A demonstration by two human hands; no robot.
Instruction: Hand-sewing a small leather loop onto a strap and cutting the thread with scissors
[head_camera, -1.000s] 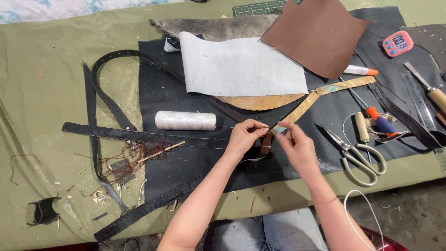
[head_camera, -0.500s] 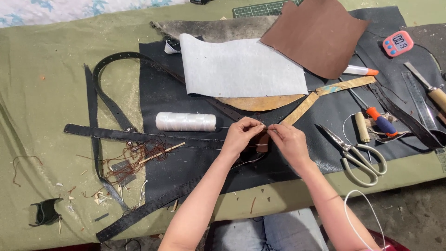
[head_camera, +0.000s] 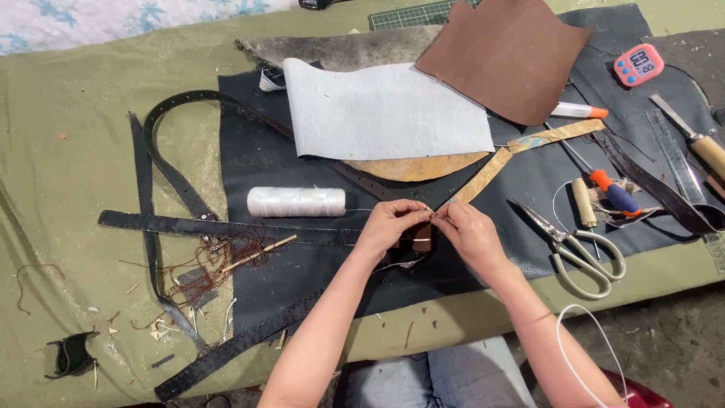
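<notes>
**Two hands pinching a small brown leather piece**

A small brown leather piece (head_camera: 423, 240), sitting near the front of the table on a big black leather sheet (head_camera: 302, 162). Held from both sides. Left hand (head_camera: 389, 227) curled up tight, fingertips pinched on the left edge of the piece. Right hand (head_camera: 472, 230) curled up too, fingertips pinched at the top right of the piece. Both hands close together, almost touching. Hard to tell if a needle is in the fingers: too small to see.

Just to the left, a white spool of thread (head_camera: 296, 202) lying on its side, with a thin thread running toward the hands. Under the hands, a long black belt strap (head_camera: 226, 227) stretched across the sheet. Further left, a messy bunch of brown thread (head_camera: 219, 264) with a thin stick in it.

Behind the hands, a tan leather strip (head_camera: 483, 174), a pale grey sheet (head_camera: 381, 109), and a dark brown leather sheet (head_camera: 506, 53).

To the right, scissors (head_camera: 578, 249) with pale handles, lying open. Near them, an awl with an orange and blue handle (head_camera: 612, 193). Far back on the right, a small pink timer (head_camera: 638, 64) and a white marker with an orange cap (head_camera: 578, 111).

All on a green cloth (head_camera: 68, 151) with little scraps on it.
</notes>
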